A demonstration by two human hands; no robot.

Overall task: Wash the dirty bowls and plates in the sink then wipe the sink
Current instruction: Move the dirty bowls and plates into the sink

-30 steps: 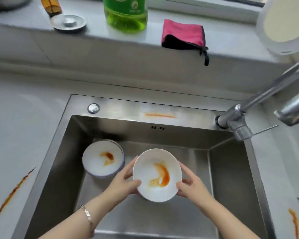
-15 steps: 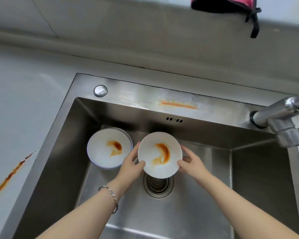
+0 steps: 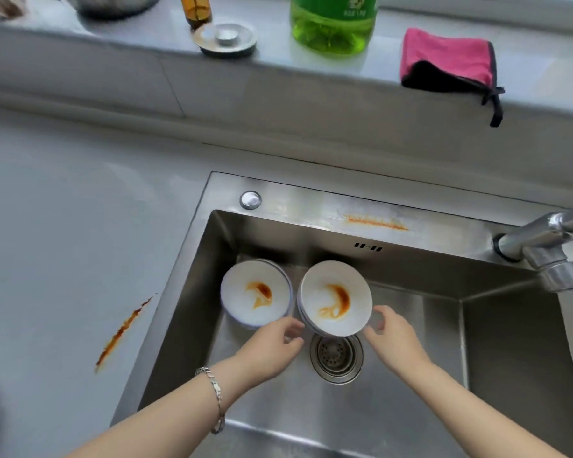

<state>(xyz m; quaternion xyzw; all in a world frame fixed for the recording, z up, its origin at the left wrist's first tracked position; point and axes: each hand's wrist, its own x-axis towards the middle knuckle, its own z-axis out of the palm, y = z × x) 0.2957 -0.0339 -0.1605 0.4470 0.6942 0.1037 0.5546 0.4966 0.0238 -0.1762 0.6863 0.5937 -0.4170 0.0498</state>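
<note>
Two white bowls smeared with orange-brown sauce stand side by side at the back of the steel sink [image 3: 311, 200]. The left bowl [image 3: 239, 309] rests near the sink's left wall. The right bowl [image 3: 325, 279] sits just behind the drain [image 3: 336, 357]. My left hand [image 3: 272, 348] hovers at the right bowl's lower left edge, fingers spread, holding nothing. On the other side, my right hand [image 3: 391, 335] is at the bowl's lower right edge with its fingers apart. Neither hand visibly grips the bowl.
The faucet [image 3: 543, 239] juts in from the right over the sink's corner. On the ledge behind stand a green dish soap bottle [image 3: 333, 21], a pink cloth [image 3: 447, 61], a sink plug [image 3: 225, 38] and a brown bottle [image 3: 196, 8]. Sauce streaks mark the counter [image 3: 123, 332] and the sink rim [image 3: 374, 223].
Both hands carried the right bowl toward the back of the sink, set it down beside the left bowl and let go. The camera has tilted up toward the ledge.
</note>
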